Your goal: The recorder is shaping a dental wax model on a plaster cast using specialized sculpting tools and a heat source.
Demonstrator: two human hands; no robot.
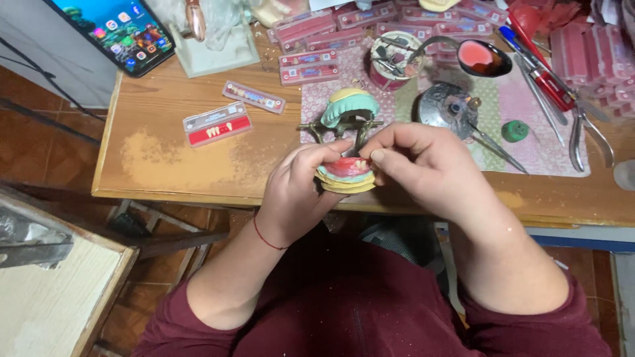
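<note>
A dental model on a brass hinged articulator [348,142] is held over the front edge of the wooden table [172,165]. Its upper cast is pale green and cream and is swung open. The lower cast has pink wax with small teeth on a yellow base. My left hand [301,192] cups the lower cast from the left, thumb on its top. My right hand [430,168] pinches at the pink wax ridge with thumb and forefinger. Whether a tooth sits between those fingertips is hidden.
A red tooth card [217,123] and a clear one [254,97] lie on the table's left. On a patterned mat [529,142] sit a metal lamp [446,106], a red-wax ladle [483,58], pliers [582,122], a green lump [514,130]. A phone [119,30] leans far left.
</note>
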